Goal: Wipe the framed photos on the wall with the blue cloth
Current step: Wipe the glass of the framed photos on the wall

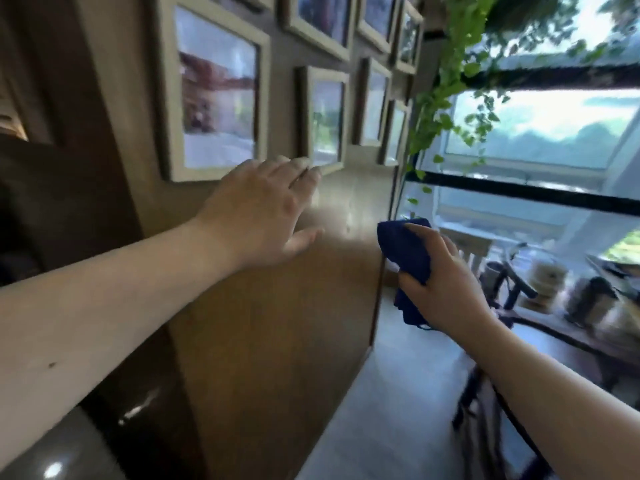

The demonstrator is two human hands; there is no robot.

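Several pale-framed photos hang on the brown wall. The largest frame (pixel 214 95) is at upper left, with a smaller frame (pixel 325 119) to its right. My left hand (pixel 263 209) is spread flat near the wall just below these two, fingertips at the smaller frame's lower edge, holding nothing. My right hand (pixel 440 278) grips a bunched dark blue cloth (pixel 408 258) lower right, away from the frames, near the wall's outer corner.
Trailing green vines (pixel 446 98) hang beside the rightmost frames. A large window (pixel 540 133) with black bars fills the right. Below it stand a table with jars and a kettle (pixel 588 299), and a dark chair (pixel 485 393). A dark glossy surface (pixel 69 455) lies bottom left.
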